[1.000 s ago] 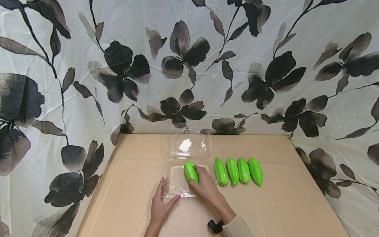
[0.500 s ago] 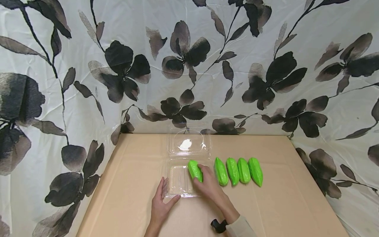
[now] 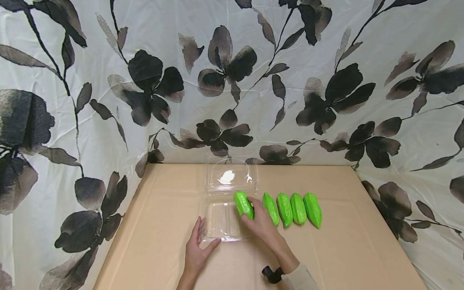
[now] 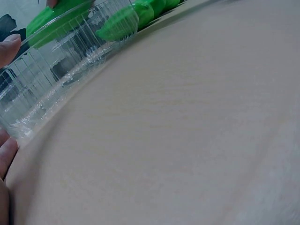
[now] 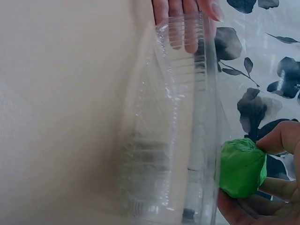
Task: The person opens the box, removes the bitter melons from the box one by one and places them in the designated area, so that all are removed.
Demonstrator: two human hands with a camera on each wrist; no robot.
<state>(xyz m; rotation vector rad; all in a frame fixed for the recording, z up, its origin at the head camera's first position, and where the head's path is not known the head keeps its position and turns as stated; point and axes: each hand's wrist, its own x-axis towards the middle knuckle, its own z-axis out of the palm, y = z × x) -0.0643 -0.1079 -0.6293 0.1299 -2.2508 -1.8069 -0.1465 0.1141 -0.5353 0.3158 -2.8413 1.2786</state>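
My right hand [image 3: 262, 219] grips a bright green, ridged, cucumber-shaped vegetable [image 3: 243, 204] between thumb and fingers. It is over the right part of a clear plastic clamshell container [image 3: 217, 220], whose lid lies folded back. The right wrist view shows one blunt end of the vegetable [image 5: 241, 168] right at the container's rim. Around the container's near left corner, my left hand [image 3: 195, 251] rests with straight fingers against the side wall and the thumb at the front rim. In the left wrist view, the vegetable [image 4: 49, 23] overlaps the rim.
Several similar green vegetables [image 3: 299, 208] lie side by side just right of the container. The nearest is partly hidden by my right hand. Tan covering [image 3: 344, 249] spreads over the table, and a floral cloth [image 3: 272, 92] hangs behind it.
My right hand has moved right and slightly away from me with the green vegetable, from the container's middle toward its right side. The left hand and container have stayed put.
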